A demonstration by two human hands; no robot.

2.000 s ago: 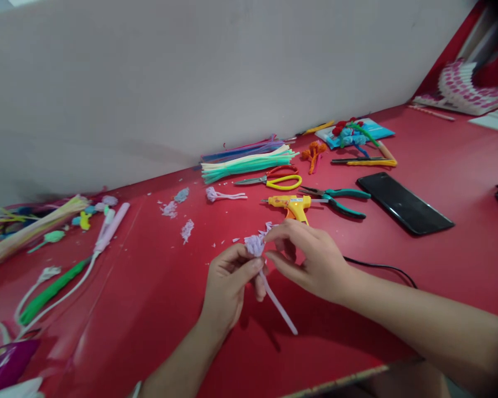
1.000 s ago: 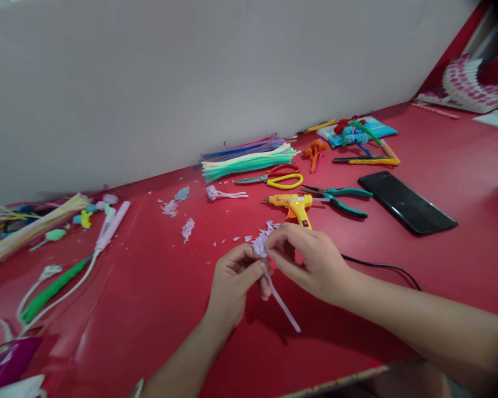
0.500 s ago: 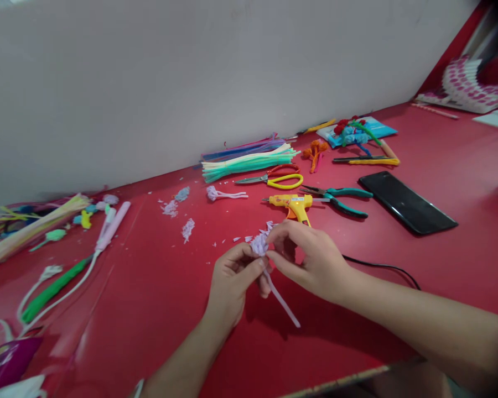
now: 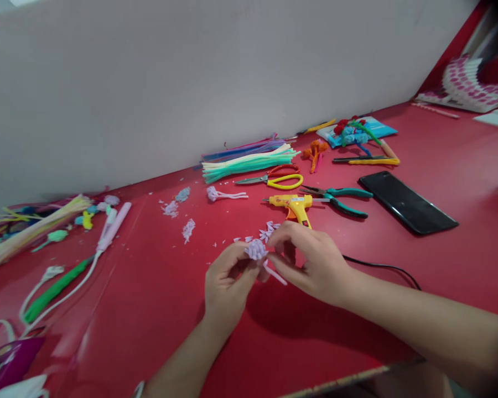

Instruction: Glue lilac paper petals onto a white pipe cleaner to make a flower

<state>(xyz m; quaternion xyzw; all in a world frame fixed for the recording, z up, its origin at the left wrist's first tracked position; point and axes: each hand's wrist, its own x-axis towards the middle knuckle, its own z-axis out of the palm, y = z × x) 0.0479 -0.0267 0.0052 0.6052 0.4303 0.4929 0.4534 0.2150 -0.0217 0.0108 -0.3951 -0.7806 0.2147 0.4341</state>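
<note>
A lilac pipe-cleaner flower with a densely petalled head is pinched below its head by my left hand. Its straight lilac stem points down and to the right past the left fingertips. My right hand hovers at the flower's right edge, thumb and forefinger bent and apart; nothing shows between them. Just beyond lie loose lilac petal pieces, partly behind the right hand. The yellow glue gun rests behind them, its lower handle hidden by my right hand.
Scissors, teal-handled pliers and a black phone lie on the red table. Further back is a bundle of pipe cleaners. Another lilac flower lies left of the glue gun. A pink hair straightener with a white cord is at left.
My left hand has tilted the flower, so its head faces more toward me and its stem looks shorter. The right hand stays close beside it, barely moved.
</note>
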